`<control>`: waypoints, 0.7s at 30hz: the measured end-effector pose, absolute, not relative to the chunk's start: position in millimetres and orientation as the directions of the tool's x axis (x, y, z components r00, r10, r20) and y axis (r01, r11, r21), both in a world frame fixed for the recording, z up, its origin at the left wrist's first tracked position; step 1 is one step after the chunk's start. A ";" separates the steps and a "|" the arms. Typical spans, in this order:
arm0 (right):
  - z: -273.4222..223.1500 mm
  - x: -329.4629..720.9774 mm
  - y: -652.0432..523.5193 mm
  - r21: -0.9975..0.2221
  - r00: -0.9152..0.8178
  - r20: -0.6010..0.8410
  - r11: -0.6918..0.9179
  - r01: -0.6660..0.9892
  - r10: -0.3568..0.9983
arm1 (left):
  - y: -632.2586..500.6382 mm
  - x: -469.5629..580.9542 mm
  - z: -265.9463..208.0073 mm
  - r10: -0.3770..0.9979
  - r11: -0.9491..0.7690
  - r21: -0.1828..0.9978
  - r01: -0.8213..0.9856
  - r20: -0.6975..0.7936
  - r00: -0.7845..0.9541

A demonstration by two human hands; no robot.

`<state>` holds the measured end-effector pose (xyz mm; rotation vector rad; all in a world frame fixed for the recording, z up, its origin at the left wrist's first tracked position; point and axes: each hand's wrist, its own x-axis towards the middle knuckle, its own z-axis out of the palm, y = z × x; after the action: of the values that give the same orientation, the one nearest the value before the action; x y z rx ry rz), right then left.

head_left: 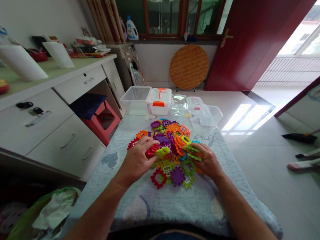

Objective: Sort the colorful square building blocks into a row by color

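Note:
A heap of plastic interlocking building tiles point(177, 176) in purple, orange, red, green and blue lies on the cloth-covered table point(145, 210). At the heap's left side, my left hand point(139, 156) is closed on red tiles point(152, 150), with the thumb below and the fingers above. A yellow-green tile point(162, 151) sits right by its fingertips. My right hand point(207, 160), on the heap's right side, grips green tiles point(193, 152) between thumb and fingers. Parts of the held tiles are hidden behind my fingers.
Behind the heap stand an open clear bin point(136, 99), a lidded box with orange clips point(160, 102) and several smaller clear containers point(211, 115). A drawer cabinet point(45, 114) and a red stool point(101, 119) are on the left. A green basket point(16, 235) holds cloths.

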<state>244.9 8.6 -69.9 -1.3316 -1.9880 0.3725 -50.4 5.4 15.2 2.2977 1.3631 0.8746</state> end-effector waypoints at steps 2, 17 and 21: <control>-67.2 245.6 10.0 -0.645 -0.169 0.392 0.400 0.651 0.905 | 16.0 -41.0 28.0 0.854 -0.520 0.569 0.637 0.362 0.373; -28.0 208.6 63.3 -0.947 0.025 0.289 0.282 0.153 0.957 | 101.6 -32.0 5.5 0.807 -0.574 0.569 0.589 0.272 0.524; -38.6 188.4 85.1 -0.915 -0.060 0.263 0.269 0.300 0.963 | 111.4 -38.6 2.8 0.826 -0.548 0.567 0.615 0.254 0.503</control>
<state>188.4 85.1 -38.6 -1.2075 -1.5622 0.8528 -38.6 111.4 2.8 2.3445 1.1923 0.7129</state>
